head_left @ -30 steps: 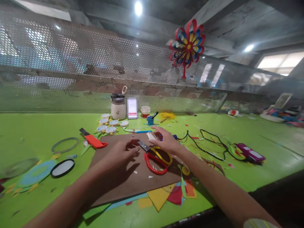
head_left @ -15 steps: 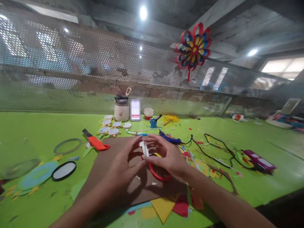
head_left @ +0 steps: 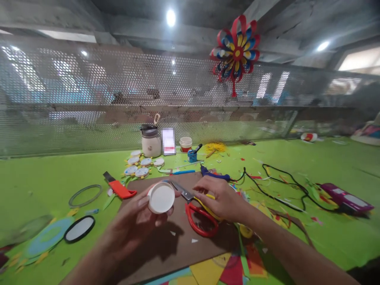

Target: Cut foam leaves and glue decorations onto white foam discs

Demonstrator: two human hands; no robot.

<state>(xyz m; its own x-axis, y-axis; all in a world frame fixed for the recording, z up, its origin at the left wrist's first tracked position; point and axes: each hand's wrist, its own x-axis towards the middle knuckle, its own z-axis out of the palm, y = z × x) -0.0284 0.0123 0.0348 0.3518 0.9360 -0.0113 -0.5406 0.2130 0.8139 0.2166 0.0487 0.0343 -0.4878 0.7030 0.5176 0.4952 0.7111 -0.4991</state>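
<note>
A shallow white paper cup bottom [head_left: 162, 197] is held in my left hand [head_left: 135, 217], its round face tilted up toward me. My left fingers wrap around its rim from the left and below. My right hand [head_left: 221, 198] is closed at the yellow handle of a pair of scissors [head_left: 202, 221]. Their red loop shows below that hand, and the slightly parted blades point up-left toward the cup bottom. Both hands are over a brown board [head_left: 160, 253]. Small white scraps [head_left: 194, 240] lie on it.
An orange-handled knife [head_left: 120, 188] lies left of the board. Behind stand a jar [head_left: 150, 142], a phone [head_left: 169, 141] and a blue pot [head_left: 192, 156], near several white discs [head_left: 141, 172]. A blue glue gun [head_left: 215, 174] and cable lie right. Colored paper [head_left: 210, 269] is in front.
My hands have moved apart. The cup bottom, earlier between both hands, is now in my left hand alone and turned face-up toward me. My right hand has come onto the scissors.
</note>
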